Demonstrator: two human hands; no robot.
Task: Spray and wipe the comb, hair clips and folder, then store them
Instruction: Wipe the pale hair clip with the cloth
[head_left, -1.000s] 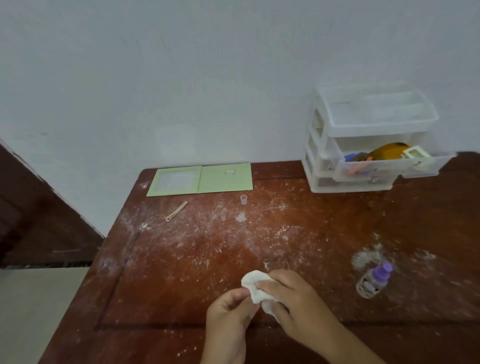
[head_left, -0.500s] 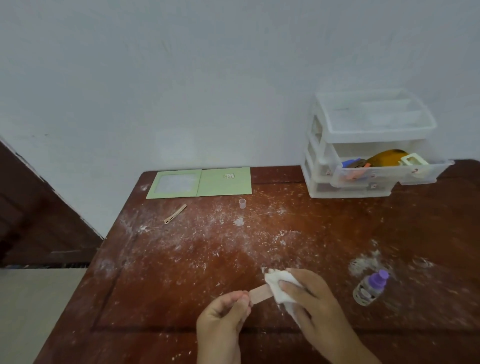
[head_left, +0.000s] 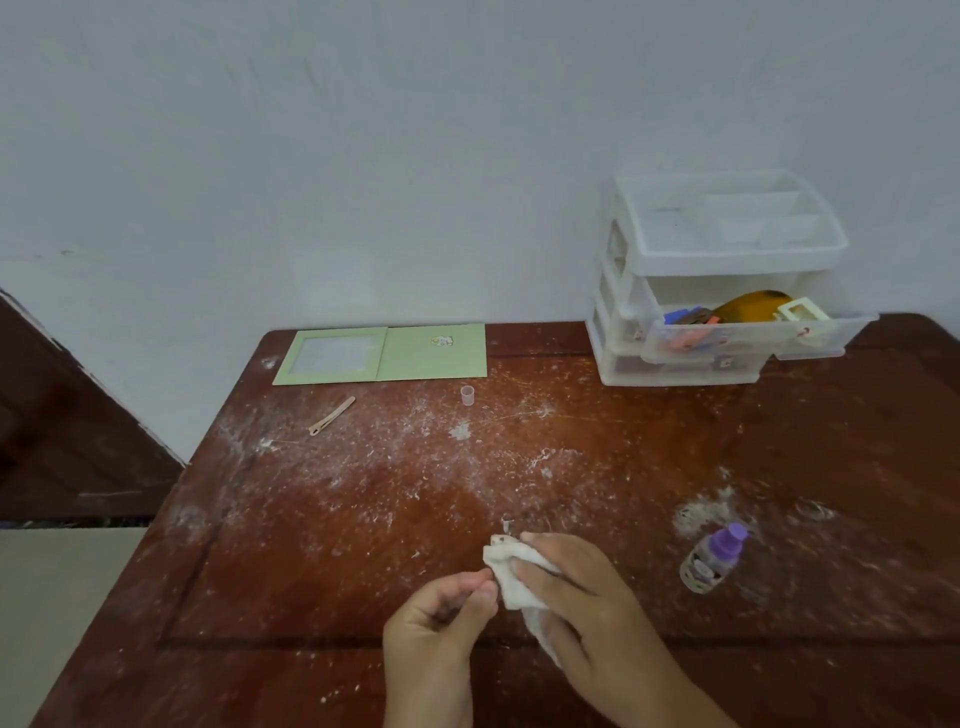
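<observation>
Two hands work close together near the front edge of the worktop (head_left: 311, 545). The right hand (head_left: 587, 618) grips a white cloth (head_left: 511, 577), its fingers curled over it. The left hand (head_left: 441, 618) has its fingertips pinched right against the cloth's edge; whatever it pinches is hidden by the cloth and fingers, so I cannot tell what it is, though a small dark tip pokes out above the cloth.

A hair clip (head_left: 331, 415) lies alone toward the back left corner, slanted, just in front of the green folder (head_left: 384, 354), which lies open and flat along the back edge against the wall. A small clear cap (head_left: 467, 395) stands upright near the folder's right end.

A spray bottle (head_left: 712, 565) with a purple top lies on its side toward the right edge, well apart from the hands. White powdery smears cover much of the wood.

At the back right corner stands a white drawer unit (head_left: 717, 291); its middle drawer (head_left: 753, 338) is pulled out and holds several colourful items, too jumbled to name apart.
</observation>
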